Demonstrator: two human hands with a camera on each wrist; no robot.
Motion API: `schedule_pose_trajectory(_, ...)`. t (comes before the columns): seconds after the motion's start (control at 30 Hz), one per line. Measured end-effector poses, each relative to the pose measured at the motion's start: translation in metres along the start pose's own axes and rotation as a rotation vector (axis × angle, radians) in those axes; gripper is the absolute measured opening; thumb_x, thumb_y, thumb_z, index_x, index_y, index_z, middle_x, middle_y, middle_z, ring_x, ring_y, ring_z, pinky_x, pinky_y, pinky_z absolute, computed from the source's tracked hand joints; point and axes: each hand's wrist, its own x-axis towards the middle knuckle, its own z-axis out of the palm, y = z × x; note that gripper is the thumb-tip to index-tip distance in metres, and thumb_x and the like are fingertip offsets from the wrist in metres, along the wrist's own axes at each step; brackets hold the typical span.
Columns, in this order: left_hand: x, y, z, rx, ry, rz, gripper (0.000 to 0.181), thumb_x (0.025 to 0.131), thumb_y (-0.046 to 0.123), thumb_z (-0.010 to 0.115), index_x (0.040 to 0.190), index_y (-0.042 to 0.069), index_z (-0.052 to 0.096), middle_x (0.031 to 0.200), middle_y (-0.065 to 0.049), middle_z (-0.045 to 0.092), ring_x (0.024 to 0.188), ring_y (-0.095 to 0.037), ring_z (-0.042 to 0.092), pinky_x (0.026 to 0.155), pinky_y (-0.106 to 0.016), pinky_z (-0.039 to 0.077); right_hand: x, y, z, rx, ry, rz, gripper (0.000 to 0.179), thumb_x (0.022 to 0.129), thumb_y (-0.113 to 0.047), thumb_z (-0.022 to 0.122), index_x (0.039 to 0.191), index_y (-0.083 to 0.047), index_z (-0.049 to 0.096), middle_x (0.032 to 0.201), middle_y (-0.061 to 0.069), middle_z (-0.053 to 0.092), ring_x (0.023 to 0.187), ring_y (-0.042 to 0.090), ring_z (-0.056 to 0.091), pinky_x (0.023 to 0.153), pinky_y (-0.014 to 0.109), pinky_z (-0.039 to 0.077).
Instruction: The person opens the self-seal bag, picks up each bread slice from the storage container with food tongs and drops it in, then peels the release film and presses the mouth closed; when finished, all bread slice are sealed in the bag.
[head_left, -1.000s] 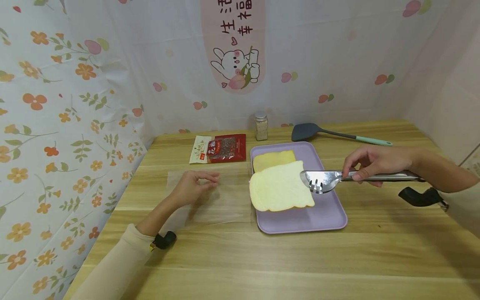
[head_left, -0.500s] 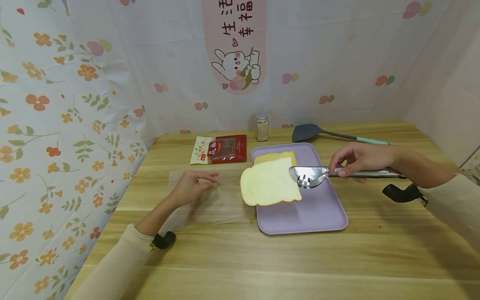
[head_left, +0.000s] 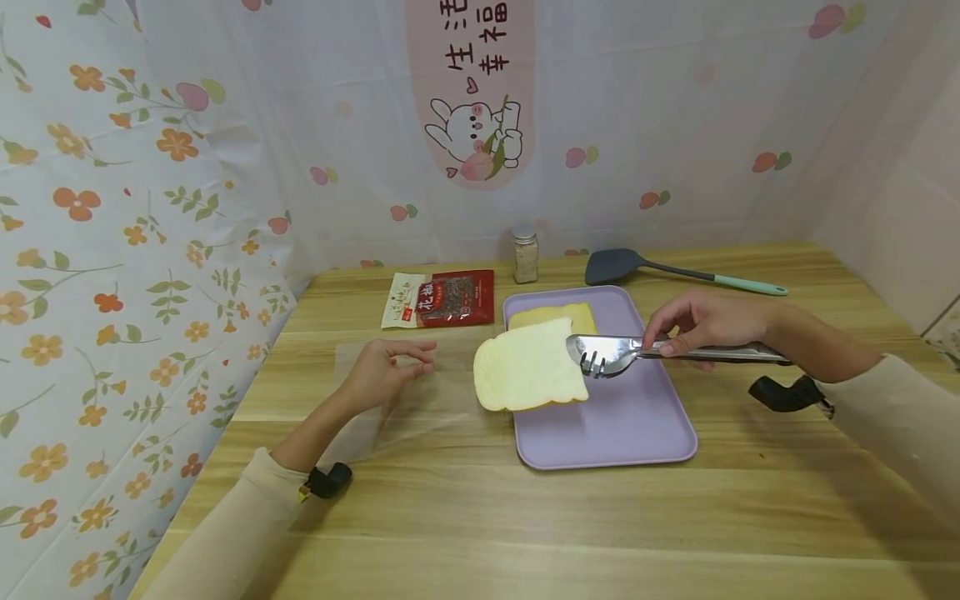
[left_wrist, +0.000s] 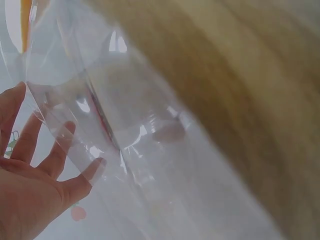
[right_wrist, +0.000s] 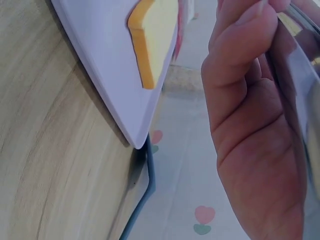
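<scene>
My right hand (head_left: pixel 708 323) grips metal tongs (head_left: pixel 611 352) above a purple tray (head_left: pixel 630 425). At the tongs' end a white bread slice (head_left: pixel 527 365) hangs over the tray's left rim. Another bread slice (head_left: pixel 546 314) lies on the tray, partly hidden behind the first. To the left, my left hand (head_left: pixel 381 377) is at a clear plastic bag (head_left: pixel 431 421) on the table. In the left wrist view its fingers (left_wrist: pixel 56 159) are spread, with the tips against the clear film (left_wrist: pixel 145 115). The right wrist view shows curled fingers along the tongs and the slice (right_wrist: pixel 152 45) on the tray.
Behind the bag lies a red and cream spice packet (head_left: pixel 442 298). A small glass jar (head_left: pixel 525 257) stands at the back. A dark spatula with a green handle (head_left: pixel 750 284) lies behind the tray. A patterned cloth (head_left: pixel 660 125) bounds the wooden table.
My right hand has moved left with the tongs, carrying the bread slice from over the tray toward the plastic bag. My left hand stays nearly still at the bag.
</scene>
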Motion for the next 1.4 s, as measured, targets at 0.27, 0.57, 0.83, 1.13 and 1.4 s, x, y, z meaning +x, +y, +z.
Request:
schedule_pose_trajectory(0.27,0.001,0.001,-0.001,-0.017,0.003,0.002,0.009,0.089,0.008,0.074,0.095,0.002,0.078,0.121,-0.008,0.070,0.129,-0.029,0.054,0.100,-0.067,0.037,-0.002,0.001,0.000,0.009,0.028,0.003,0.019,0.097,0.006,0.054,0.114,0.005,0.065,0.085,0.017,0.056,0.047,0.035,0.048,0.043,0.034,0.051)
schedule_pose_trajectory(0.57,-0.001,0.000,-0.001,-0.046,0.009,-0.001,0.010,0.090,0.007,0.073,0.097,0.000,0.077,0.122,-0.009,0.069,0.129,-0.030,0.054,0.099,-0.066,0.039,0.005,0.007,0.003,-0.010,0.043,-0.011,0.019,0.096,0.006,0.056,0.114,0.008,0.064,0.091,0.023,0.057,0.050,0.035,0.048,0.042,0.034,0.050)
schedule_pose_trajectory(0.83,-0.001,-0.001,0.001,-0.050,0.028,0.011,0.011,0.090,0.007,0.073,0.098,0.000,0.076,0.123,-0.008,0.069,0.129,-0.030,0.053,0.096,-0.066,0.042,0.018,0.009,0.009,-0.007,0.053,-0.021,0.019,0.097,0.003,0.057,0.113,0.013,0.062,0.087,0.015,0.059,0.050,0.031,0.049,0.041,0.036,0.049)
schedule_pose_trajectory(1.13,-0.001,0.001,0.003,-0.047,0.068,0.004,0.012,0.089,0.007,0.074,0.096,-0.001,0.076,0.122,-0.009,0.069,0.130,-0.031,0.053,0.095,-0.067,0.042,0.025,0.018,0.016,0.045,0.054,-0.038,0.018,0.097,0.004,0.057,0.113,0.010,0.064,0.083,0.029,0.053,0.048,0.037,0.046,0.040,0.039,0.050)
schedule_pose_trajectory(1.4,0.000,0.002,0.005,-0.043,0.092,0.008,0.011,0.089,0.008,0.074,0.096,-0.001,0.076,0.122,-0.009,0.069,0.128,-0.029,0.054,0.091,-0.059,0.047,0.033,0.019,0.022,0.006,0.115,0.025,0.018,0.097,-0.003,0.061,0.113,0.004,0.067,0.083,0.033,0.054,0.051,0.018,0.054,0.043,0.035,0.051)
